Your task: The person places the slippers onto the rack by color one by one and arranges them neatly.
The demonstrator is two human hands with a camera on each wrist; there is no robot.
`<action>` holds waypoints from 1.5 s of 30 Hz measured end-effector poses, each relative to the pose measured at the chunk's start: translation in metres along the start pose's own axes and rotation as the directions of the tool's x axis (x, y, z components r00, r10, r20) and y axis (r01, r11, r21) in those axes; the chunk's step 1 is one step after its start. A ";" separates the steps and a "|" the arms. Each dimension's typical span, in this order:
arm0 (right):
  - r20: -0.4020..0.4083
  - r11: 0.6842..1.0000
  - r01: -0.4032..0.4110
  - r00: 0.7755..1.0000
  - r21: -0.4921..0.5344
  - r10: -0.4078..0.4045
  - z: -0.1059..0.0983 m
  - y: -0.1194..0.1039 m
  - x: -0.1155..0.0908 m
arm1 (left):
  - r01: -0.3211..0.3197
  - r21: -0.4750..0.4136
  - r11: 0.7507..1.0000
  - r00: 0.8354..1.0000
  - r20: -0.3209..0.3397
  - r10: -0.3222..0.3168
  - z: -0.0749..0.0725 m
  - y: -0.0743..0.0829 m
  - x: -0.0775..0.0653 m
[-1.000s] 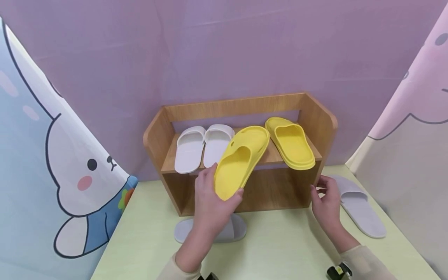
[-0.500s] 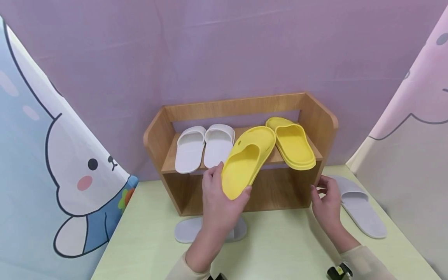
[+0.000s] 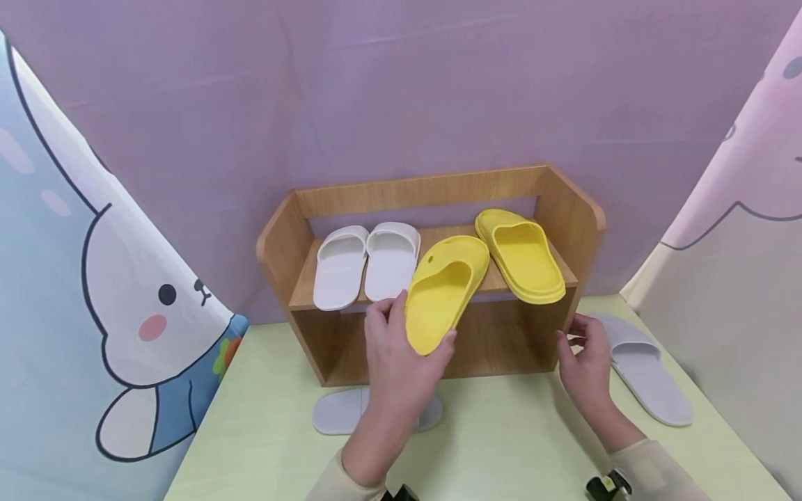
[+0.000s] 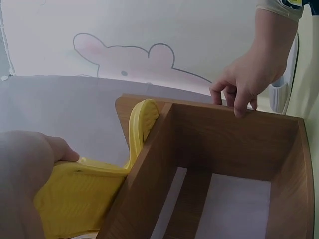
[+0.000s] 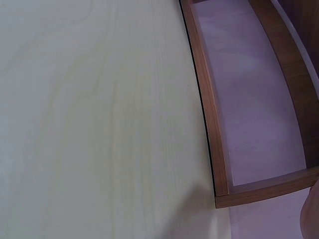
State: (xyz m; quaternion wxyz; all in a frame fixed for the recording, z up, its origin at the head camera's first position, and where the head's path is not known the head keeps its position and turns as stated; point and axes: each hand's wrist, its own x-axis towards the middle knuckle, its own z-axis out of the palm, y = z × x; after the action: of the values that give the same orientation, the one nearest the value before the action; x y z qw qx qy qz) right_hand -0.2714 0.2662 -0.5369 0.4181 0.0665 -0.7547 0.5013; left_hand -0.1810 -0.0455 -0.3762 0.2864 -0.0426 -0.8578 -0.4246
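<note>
My left hand (image 3: 404, 358) grips the heel end of a yellow slipper (image 3: 443, 292), thumb on one side and fingers on the other. Its toe points up and right over the upper shelf of the wooden shoe rack (image 3: 413, 188), between a white slipper (image 3: 391, 268) and a second yellow slipper (image 3: 526, 261). In the left wrist view, the held yellow slipper (image 4: 82, 199) overlaps the shelf edge. My right hand (image 3: 585, 362) holds the front edge of the rack's right side panel; the left wrist view shows its bent fingers (image 4: 241, 102) over that edge.
Another white slipper (image 3: 340, 271) sits at the shelf's left. One grey slipper (image 3: 338, 412) lies before the rack, partly behind my left arm; another grey slipper (image 3: 651, 383) lies right of it. Printed cloth (image 3: 156, 278) hangs at the sides, a purple backdrop (image 3: 401, 90) behind.
My left hand has carried the yellow slipper rightward, closer to the other yellow one, and its toe has dipped slightly in the last half second. My right hand has stayed put.
</note>
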 end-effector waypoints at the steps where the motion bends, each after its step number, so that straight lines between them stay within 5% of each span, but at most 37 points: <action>1: 0.000 1.000 0.000 1.000 -0.001 0.000 0.000 0.000 0.000 | -0.008 0.008 1.000 1.000 0.001 0.008 0.001 0.000 0.000; 10: 0.001 1.000 -0.008 1.000 0.005 0.008 -0.001 0.000 0.000 | -0.090 0.101 0.991 0.996 0.006 0.090 0.001 0.001 0.001; 26: -0.013 1.000 0.006 1.000 0.017 -0.006 0.000 -0.033 0.003 | -0.065 0.132 0.989 0.991 0.128 0.048 -0.006 0.006 -0.002; 36: -0.002 0.999 -0.034 0.999 -0.006 0.034 0.001 -0.005 0.000 | -0.049 0.161 0.986 0.997 0.068 0.039 0.000 0.008 0.001; 45: 0.005 0.999 -0.037 0.999 0.022 0.037 -0.003 -0.046 0.005 | -0.074 0.182 0.980 0.992 0.110 0.055 0.002 0.012 0.004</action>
State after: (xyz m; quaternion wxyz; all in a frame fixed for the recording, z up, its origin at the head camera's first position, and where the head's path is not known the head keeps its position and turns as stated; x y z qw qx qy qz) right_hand -0.2494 0.2476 -0.5010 0.4061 0.0583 -0.7511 0.5172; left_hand -0.1813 -0.0371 -0.3671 0.2576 -0.0657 -0.9056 -0.3304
